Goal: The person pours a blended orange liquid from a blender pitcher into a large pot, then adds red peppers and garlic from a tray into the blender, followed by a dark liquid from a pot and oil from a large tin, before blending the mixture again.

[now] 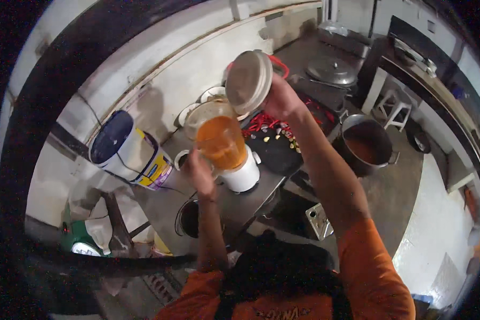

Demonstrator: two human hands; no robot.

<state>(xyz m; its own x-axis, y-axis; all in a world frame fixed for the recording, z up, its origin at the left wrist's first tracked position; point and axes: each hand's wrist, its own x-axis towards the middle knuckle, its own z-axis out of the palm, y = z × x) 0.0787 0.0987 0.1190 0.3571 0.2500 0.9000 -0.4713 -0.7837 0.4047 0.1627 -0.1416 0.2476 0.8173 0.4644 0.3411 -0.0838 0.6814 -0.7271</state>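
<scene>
A blender jar (221, 141) full of orange liquid stands on its white base (242, 175) on the counter. My left hand (199, 173) is closed at the jar's near left side; its grip there is partly hidden. Raised above and right of the jar, my right hand (284, 98) grips a pale round bowl (249, 80) by its right side. The bowl is tilted over on edge, its round face toward the left, and what it contains, if anything, I cannot make out. Behind the jar is a clear, wide-rimmed vessel (200, 118).
A black board (272, 154) carries red chilies (264, 122) and several pale cloves. Left stands a large white bucket (125, 152). To the right are a deep pot (365, 144) of brownish liquid, a lidded pan (332, 71) and a white stool (396, 108). A dark container (191, 218) sits near my left forearm.
</scene>
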